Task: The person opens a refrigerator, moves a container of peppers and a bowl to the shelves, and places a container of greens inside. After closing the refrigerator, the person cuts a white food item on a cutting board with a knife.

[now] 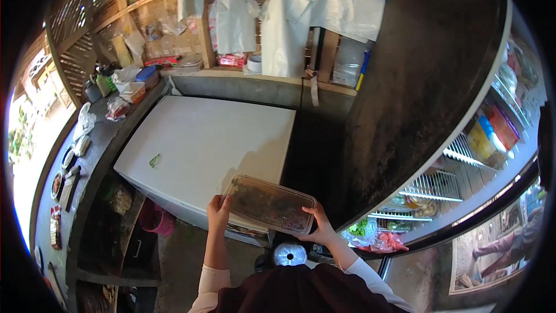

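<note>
A rectangular clear plastic food container [269, 203] is held out in front of me, tilted slightly down to the right. Dark and reddish contents show through it, too blurred to name. My left hand [218, 213] grips its left end, and my right hand [320, 227] grips its right end, with the thumb along the edge. Behind and below the container stretches the white top of a chest freezer [214, 133], with a small green mark on it.
At the right stands an open refrigerator with wire shelves [431, 185], leafy greens [360, 229] and a red plastic bag [389, 242]. A grey counter [95, 139] with bags and jars runs along the left. White plastic bags [286, 29] hang on the back wall. A pink basket [156, 220] sits below.
</note>
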### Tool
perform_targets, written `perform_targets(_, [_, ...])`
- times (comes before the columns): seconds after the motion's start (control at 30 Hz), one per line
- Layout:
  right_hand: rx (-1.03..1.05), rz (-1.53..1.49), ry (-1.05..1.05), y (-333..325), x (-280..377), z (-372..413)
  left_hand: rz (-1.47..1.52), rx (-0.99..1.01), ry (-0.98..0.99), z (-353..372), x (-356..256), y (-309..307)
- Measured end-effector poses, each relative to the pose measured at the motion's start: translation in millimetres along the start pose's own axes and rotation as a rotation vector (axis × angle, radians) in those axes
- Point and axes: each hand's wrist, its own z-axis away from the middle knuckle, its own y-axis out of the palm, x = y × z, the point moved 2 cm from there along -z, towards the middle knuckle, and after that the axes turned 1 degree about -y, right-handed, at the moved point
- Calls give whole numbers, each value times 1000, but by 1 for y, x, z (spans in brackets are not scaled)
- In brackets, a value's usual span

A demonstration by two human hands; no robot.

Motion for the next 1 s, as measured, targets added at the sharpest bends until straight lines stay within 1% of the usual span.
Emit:
perform_targets(0.03, [-4,22,20,-7,3,7,62,-12,5,4,-8,4])
perform_targets(0.07, [-10,45,41,-15,9,11,59,13,9,7,-15,9])
perform_targets(0.13, [-56,42,33,-30,22,19,233,47,92,16,-29,19])
perform_targets(0.2, [-100,42,22,-48,38,25,222,77,99,28,-55,29])
perform_targets(0.27, [-111,-60,39,-67,55,33,234,86,208,37,-76,36])
perform_targets(0.3, [-104,-57,53,-79,70,34,173,84,199,43,-85,35])
perform_targets(0.33, [-122,-16,9,-89,74,40,175,103,202,51,-97,42])
perform_targets(0.4, [-195,-30,-21,-105,92,52,483,53,316,70,-129,62])
perform_targets(0.43, [-208,-21,-14,-114,100,58,532,155,392,69,-119,61])
perform_targets(0.47, [-247,-35,-59,-123,107,64,535,170,389,72,-124,69])
perform_targets(0.5, [-285,-49,-105,-131,113,71,664,228,490,80,-136,79])
perform_targets(0.53, [-296,-41,-100,-138,116,80,793,285,590,86,-145,87])
perform_targets(0.57, [-352,-98,-120,-146,118,90,741,335,658,89,-150,92])
perform_targets(0.6, [-408,-154,-142,-152,121,99,745,349,656,92,-156,98])
perform_targets(0.63, [-488,-186,-173,-157,125,106,701,433,726,97,-165,106])
perform_targets(0.67, [-499,-179,-171,-161,132,111,656,516,795,101,-173,115])
perform_targets(0.7, [-590,-244,-41,-168,140,119,673,578,809,103,-178,124])
perform_targets(0.73, [-679,-311,89,-176,146,126,675,587,808,107,-181,131])
perform_targets(0.77, [-765,-378,218,-183,147,134,662,677,840,112,-184,138])
perform_targets(0.8, [-771,-375,217,-192,143,143,648,767,871,117,-187,146])
perform_targets(0.83, [-859,-176,180,-203,141,152,647,805,933,123,-190,154])
perform_targets(0.87, [-939,25,143,-210,141,159,649,812,931,127,-194,159])
perform_targets(0.9, [-945,28,146,-216,140,165,576,919,951,134,-199,164])
perform_targets(0.93, [-970,-73,56,-226,147,162,500,1024,969,142,-204,170])
perform_targets(0.97, [-992,-175,-36,-234,152,161,502,1029,969,147,-208,177])
perform_targets(1.0, [-996,-174,-36,-239,154,164,431,1095,972,155,-212,185])
